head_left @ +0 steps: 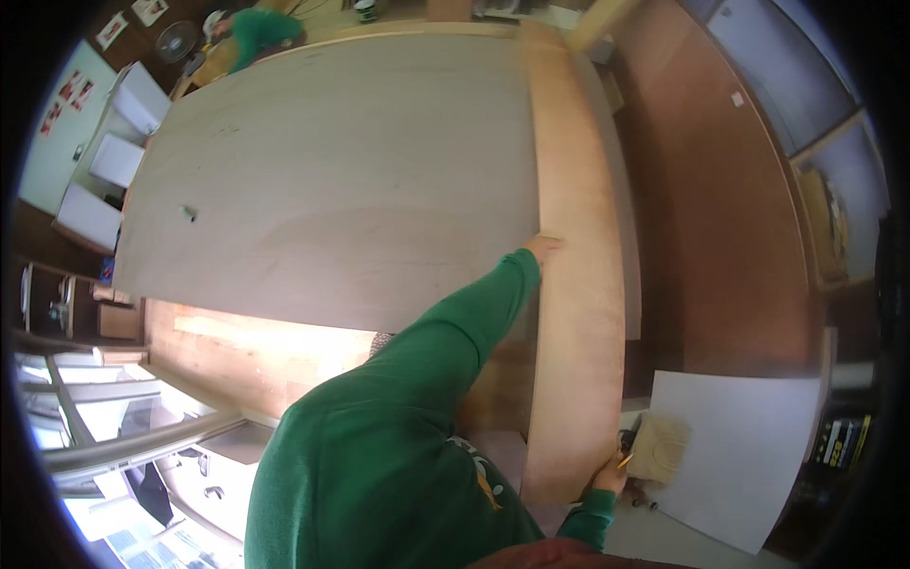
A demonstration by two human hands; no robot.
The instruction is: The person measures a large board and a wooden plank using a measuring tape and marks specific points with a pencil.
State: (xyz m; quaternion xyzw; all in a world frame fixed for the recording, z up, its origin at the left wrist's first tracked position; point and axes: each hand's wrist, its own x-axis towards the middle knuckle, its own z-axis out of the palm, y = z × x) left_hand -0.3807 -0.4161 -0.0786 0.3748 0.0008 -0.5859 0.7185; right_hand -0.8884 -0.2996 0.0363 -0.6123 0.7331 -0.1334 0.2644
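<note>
A long, pale wooden board (pixel 580 180) lies lengthwise along the right side of a large grey panel (pixel 360 171), its near end jutting out past the panel toward me. My left hand (pixel 543 247) is closed on the board's left edge about midway along, with the arm stretched forward. Close to my body, my right hand (pixel 607 476) grips the board's right edge by the near end. A thin yellow stick, perhaps a pencil (pixel 625 461), pokes out from the fingers of that hand. The undersides of both grips are hidden.
A small cylindrical object (pixel 189 213) lies on the grey panel's left part. A brown panel (pixel 730 218) stretches along the right, with a white sheet (pixel 730 446) nearer me. Another person in a green top (pixel 261 36) bends near a fan (pixel 177 43) at the far left.
</note>
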